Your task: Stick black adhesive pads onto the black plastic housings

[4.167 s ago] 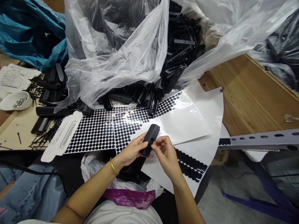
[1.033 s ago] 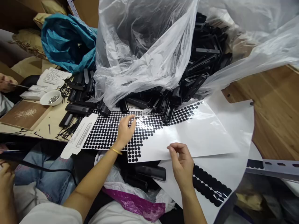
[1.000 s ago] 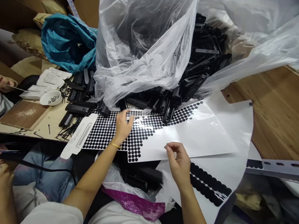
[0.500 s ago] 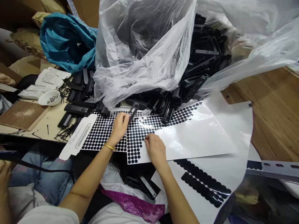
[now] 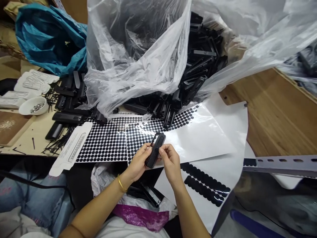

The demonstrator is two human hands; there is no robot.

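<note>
My left hand (image 5: 139, 162) is closed around a long black plastic casing (image 5: 155, 150) with a textured face. It holds the casing tilted above the near edge of the dotted sheets. My right hand (image 5: 170, 162) pinches at the casing's right edge, thumb in front; whether a small dot is also between its fingers is hidden. Beneath and behind the hands lies a white sheet of round black stickers (image 5: 146, 132), its right part bare of dots. To its left another dotted sheet (image 5: 104, 142) is still full of rows.
Black casings (image 5: 169, 114) spill from clear plastic bags (image 5: 138, 79) at the back. A white printed card (image 5: 71, 148), a bowl of screws (image 5: 33, 105) and a blue bag (image 5: 52, 39) are on the left. Strips of black dots (image 5: 205, 185) lie at right; an open bag (image 5: 141, 215) is below.
My left hand has brought the casing right and nearer. My right hand has lifted off the sticker sheet and met it at the casing. The view has shifted right.
</note>
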